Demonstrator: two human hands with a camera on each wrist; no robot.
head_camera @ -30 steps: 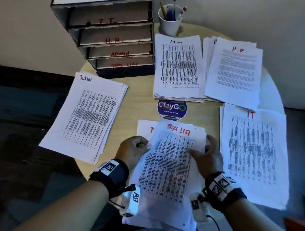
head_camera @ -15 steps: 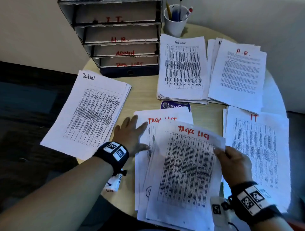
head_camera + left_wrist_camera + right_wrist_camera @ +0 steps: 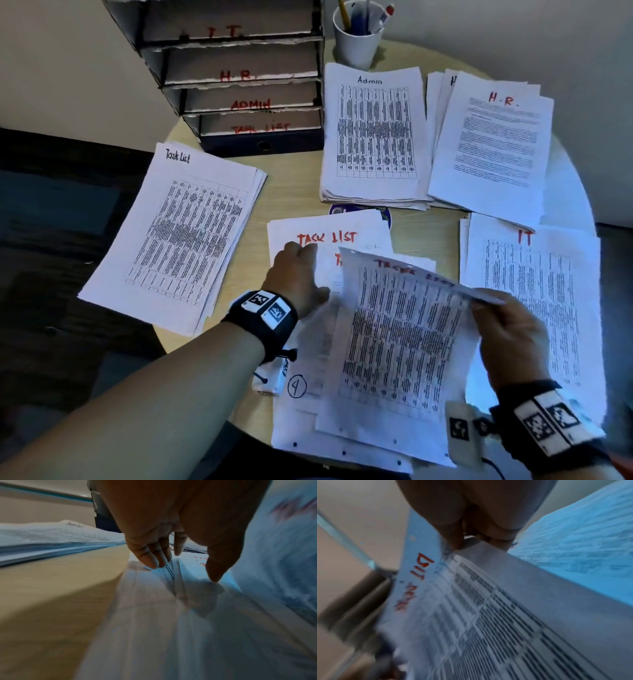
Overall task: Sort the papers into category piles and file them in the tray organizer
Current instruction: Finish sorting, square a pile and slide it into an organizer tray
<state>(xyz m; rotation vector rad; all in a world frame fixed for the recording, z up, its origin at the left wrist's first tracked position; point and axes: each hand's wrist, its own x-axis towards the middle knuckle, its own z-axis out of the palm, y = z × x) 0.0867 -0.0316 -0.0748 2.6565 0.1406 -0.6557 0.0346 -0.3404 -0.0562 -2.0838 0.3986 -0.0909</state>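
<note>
On the middle stack [image 3: 342, 236], the loose sheets are headed "TASK LIST" in red. My right hand [image 3: 479, 303] pinches the right edge of the top task list sheet [image 3: 400, 335] and holds that edge lifted; the right wrist view shows the right hand [image 3: 460, 546] with thumb and fingers closed on this sheet [image 3: 471, 601]. Straight fingers of my left hand [image 3: 301, 251] press on the sheets below, as the left wrist view of the left hand [image 3: 185, 568] shows. The tray organizer [image 3: 239, 78], labelled I.T., H.R., ADMIN and TASK LIST, stands at the back.
Sorted piles lie on the round table [image 3: 291, 178]: Task List pile [image 3: 178, 233] at left, Admin pile [image 3: 375, 137] and H.R. pile [image 3: 493, 144] at the back, IT pile [image 3: 534, 301] at right. A white cup of pens [image 3: 358, 37] stands beside the organizer.
My left hand has moved from the table beside the stack onto the lower sheets. My right hand has raised the top sheet's right edge higher.
</note>
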